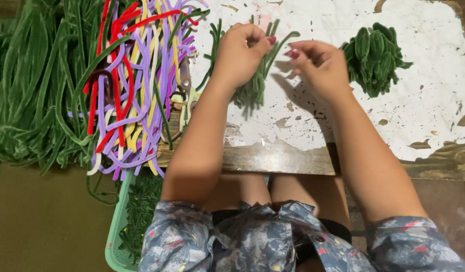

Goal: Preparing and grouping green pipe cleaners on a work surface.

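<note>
My left hand (241,53) rests on a small bunch of green fuzzy stems (252,90) lying on the white, peeling tabletop (318,116), fingers curled over them and thumb pinching one stem. My right hand (318,65) hovers just to the right, fingertips pinched close to the left thumb; whether it grips a stem is unclear. A heap of folded green stem pieces (376,58) lies to the right of my right hand.
A pile of purple, yellow, red and white stems (136,85) covers the table's left part, with scissors (184,108) half hidden under it. Long green stems (31,85) are heaped at far left. A green plastic basket (116,236) of green pieces stands beside my knees.
</note>
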